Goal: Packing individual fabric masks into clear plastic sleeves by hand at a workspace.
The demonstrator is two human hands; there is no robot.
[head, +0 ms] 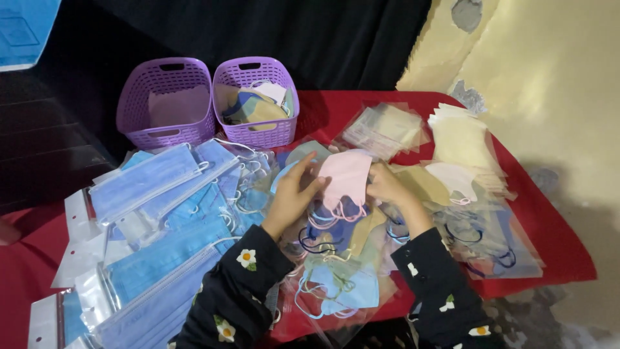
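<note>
Both hands (pixel 342 187) around a pink face mask (pixel 347 176), fingers touching it.

Blue mask packs (pixel 129 304) cut off by the lower-left edge.

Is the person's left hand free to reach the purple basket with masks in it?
Probably not right away: the left hand and right hand both hold a pink mask. The path to the basket looks clear.

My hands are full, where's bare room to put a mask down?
Left basket looks empty. Bare red cloth shows along the right edge and behind the clear packets. The middle, round the pink mask, is crowded.
</note>
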